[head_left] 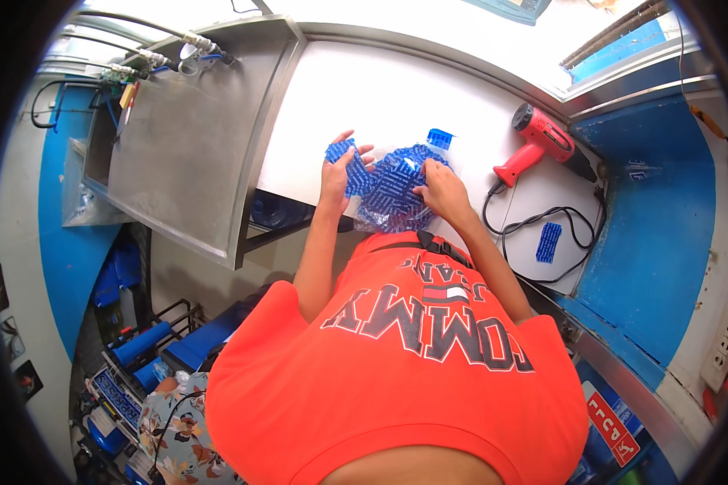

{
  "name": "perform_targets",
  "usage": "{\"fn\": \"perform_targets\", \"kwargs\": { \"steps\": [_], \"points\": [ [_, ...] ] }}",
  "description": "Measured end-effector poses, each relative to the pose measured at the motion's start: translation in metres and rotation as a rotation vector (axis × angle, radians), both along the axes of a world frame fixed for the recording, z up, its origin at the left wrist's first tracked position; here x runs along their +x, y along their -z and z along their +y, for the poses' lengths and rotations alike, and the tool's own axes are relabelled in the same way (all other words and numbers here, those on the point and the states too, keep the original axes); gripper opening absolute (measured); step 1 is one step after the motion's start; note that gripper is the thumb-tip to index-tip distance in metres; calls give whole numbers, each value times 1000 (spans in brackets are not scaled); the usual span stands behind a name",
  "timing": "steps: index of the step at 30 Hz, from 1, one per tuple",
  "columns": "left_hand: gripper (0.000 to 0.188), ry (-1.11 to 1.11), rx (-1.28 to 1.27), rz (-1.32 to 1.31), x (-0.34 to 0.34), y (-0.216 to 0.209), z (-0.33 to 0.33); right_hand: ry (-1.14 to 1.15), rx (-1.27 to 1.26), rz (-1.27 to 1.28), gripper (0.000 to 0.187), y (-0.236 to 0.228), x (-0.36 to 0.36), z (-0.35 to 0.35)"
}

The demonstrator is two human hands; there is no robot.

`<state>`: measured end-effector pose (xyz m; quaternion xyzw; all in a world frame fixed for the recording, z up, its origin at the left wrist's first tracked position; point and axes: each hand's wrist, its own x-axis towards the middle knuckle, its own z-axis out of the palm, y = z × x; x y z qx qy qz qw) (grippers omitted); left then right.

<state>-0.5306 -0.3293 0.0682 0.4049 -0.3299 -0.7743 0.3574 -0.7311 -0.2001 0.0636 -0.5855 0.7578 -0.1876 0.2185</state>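
My left hand (334,179) is closed around a small bunch of flat blue plastic shrink bands (356,176) with white print, its fingertips showing past them. Beside it, a clear plastic bag (374,217) full of the same kind of bands (396,179) lies near the white counter's front edge, against my body. My right hand (443,192) reaches to the bag's right side, thumb and fingers pinched together at the blue bands. What exactly sits between those fingertips is too small to tell. One loose band (440,138) rests on the counter just beyond the bag.
A red heat gun (542,144) lies at the right, its black cord (570,212) looped around another blue band (548,242). To the left stands a metal basin (190,121) with valves and hoses (194,52). A blue panel (647,226) borders the counter's right side.
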Motion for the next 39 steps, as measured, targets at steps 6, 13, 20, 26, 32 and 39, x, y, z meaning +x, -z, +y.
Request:
{"fn": "perform_targets", "kwargs": {
  "steps": [6, 13, 20, 26, 32, 39],
  "points": [
    [37, 113, 32, -49, -7, 4, -4, -21, 21, -239, 21, -38, -18, -4],
    [46, 620, 77, -87, -20, -19, 0, -394, -57, -234, 23, -97, -20, -14],
    [53, 676, 224, 237, -9, -24, 13, -94, -240, -362, 45, -80, -5, -21],
    [65, 358, 120, 120, 7, -18, 8, -184, -31, 46, 43, -18, -7, -4],
    [52, 241, 74, 82, 9, -10, -7, -54, -18, -153, 30, -19, -12, -1],
    [60, 529, 116, 26, -10, -15, -4, -299, -66, -251, 10, -77, -16, -7]
  ]
}}
